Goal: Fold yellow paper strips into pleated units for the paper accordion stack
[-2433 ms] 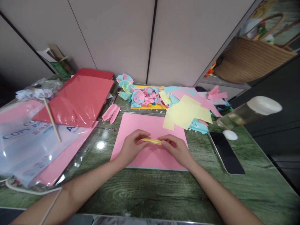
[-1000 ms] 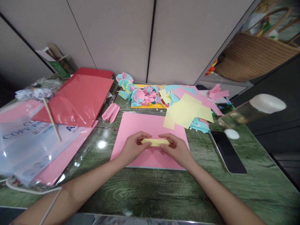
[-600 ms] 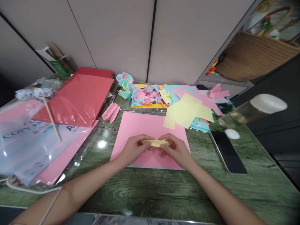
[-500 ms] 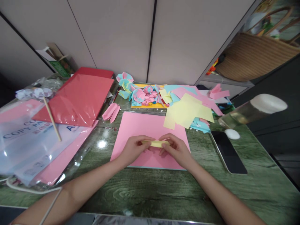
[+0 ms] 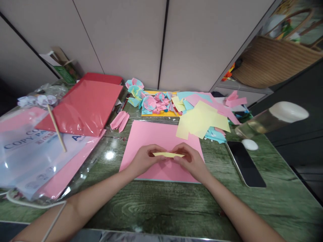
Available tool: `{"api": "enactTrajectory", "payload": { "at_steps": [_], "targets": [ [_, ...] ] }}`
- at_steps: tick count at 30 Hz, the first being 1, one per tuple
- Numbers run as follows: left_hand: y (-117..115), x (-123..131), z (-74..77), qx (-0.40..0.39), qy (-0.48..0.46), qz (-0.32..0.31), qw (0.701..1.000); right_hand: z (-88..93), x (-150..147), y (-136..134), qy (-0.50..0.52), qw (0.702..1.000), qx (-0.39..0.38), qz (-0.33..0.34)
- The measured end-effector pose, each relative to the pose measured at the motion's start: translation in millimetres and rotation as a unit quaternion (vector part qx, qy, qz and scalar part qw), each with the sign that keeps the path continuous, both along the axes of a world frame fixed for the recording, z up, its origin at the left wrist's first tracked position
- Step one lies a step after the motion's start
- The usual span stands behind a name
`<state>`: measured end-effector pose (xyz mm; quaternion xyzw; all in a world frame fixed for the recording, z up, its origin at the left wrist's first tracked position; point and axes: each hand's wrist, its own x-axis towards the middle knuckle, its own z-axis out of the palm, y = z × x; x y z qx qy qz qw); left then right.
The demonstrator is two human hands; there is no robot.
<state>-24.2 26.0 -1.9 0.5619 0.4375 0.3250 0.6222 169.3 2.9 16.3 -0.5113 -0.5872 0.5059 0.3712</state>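
A narrow folded strip of yellow paper is pinched between both hands, its long side running left to right. My left hand grips its left part, thumb in front and fingers curled behind. On the right part, my right hand holds it the same way, the two thumbs close together near the middle. Both hands are over a stack of pink paper lying on the green table. Behind the stack lie cut yellow sheets, and a folded pink paper piece is off its left corner.
Folded paper flowers sit at the back. On the left are a red folder, a plastic paper bag and a wooden stick. To the right lie a phone and a bottle with a white cap.
The thumbs have slid inward and lower along the yellow strip, nearer each other. More of the strip's top edge shows, slightly bowed. Everything else stays in place.
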Motion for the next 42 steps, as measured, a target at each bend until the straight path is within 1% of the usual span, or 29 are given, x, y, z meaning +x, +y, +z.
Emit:
{"api": "enactTrajectory", "payload": {
  "at_steps": [4,8,12,19,25,29,32,37,42],
  "targets": [
    [-0.2,1.0,-1.1,-0.006,0.007,0.020,1.000,-6.5,-2.1,2.7,0.011,0.998,-0.034,-0.048],
    [-0.3,1.7,3.2,-0.013,0.018,0.003,1.000,-9.9,-3.4,3.1,0.023,0.996,-0.062,-0.062],
    [-2.7,4.0,6.8,-0.011,0.039,-0.021,0.999,-7.8,-8.1,-0.3,0.031,0.996,-0.072,-0.047],
    [-6.5,5.7,7.0,0.012,0.081,-0.010,0.997,-6.8,-9.3,-1.0,0.037,0.995,-0.093,-0.019],
    [-2.4,2.5,10.0,-0.013,0.093,-0.035,0.995,-7.3,-0.7,3.9,0.037,0.994,-0.105,-0.014],
    [3.1,-3.6,11.7,-0.031,0.100,-0.049,0.993,-1.2,10.7,10.6,0.036,0.994,-0.102,-0.018],
    [6.6,-7.9,10.0,-0.032,0.095,-0.059,0.993,3.2,18.2,14.2,0.035,0.995,-0.094,-0.020],
    [10.0,-11.8,6.1,-0.016,0.079,-0.081,0.993,5.5,22.7,15.5,0.029,0.996,-0.089,-0.016],
    [7.2,-10.0,13.3,0.022,0.078,-0.113,0.990,3.3,19.9,14.0,0.029,0.996,-0.088,-0.004]
  ]
}}
